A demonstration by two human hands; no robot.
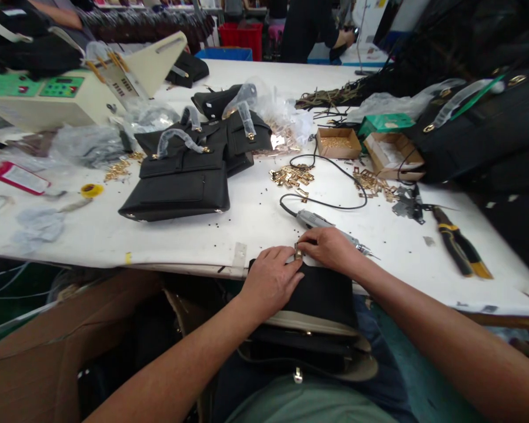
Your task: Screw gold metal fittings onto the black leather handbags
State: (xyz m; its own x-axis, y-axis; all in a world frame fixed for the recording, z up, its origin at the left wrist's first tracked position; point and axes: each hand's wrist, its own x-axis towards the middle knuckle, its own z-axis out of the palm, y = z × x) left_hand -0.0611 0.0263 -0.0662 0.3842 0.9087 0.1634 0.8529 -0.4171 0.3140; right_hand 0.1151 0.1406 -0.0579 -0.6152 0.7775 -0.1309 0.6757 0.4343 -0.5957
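Note:
A black bag (pixel 326 294) with a beige-edged opening rests on my lap against the table's front edge. My left hand (pixel 273 276) lies on its upper part, fingers close together. At the bag's top edge, my right hand (pixel 328 247) pinches a small metal piece (pixel 298 252), which the left fingertips also touch. A grey electric screwdriver (pixel 315 220) with a black cord lies just behind my right hand. Gold metal fittings (pixel 291 176) are heaped farther back. Finished-looking black bags (pixel 180 182) with plastic-wrapped handles stand on the table to the left.
Pliers (pixel 458 241) lie on the white table (pixel 255 235) at the right, near small cardboard boxes (pixel 338 144). A beige machine (pixel 70 100) stands at the back left. More black bags (pixel 480 129) are piled at the right. Below the left edge is a large cardboard box (pixel 62 346).

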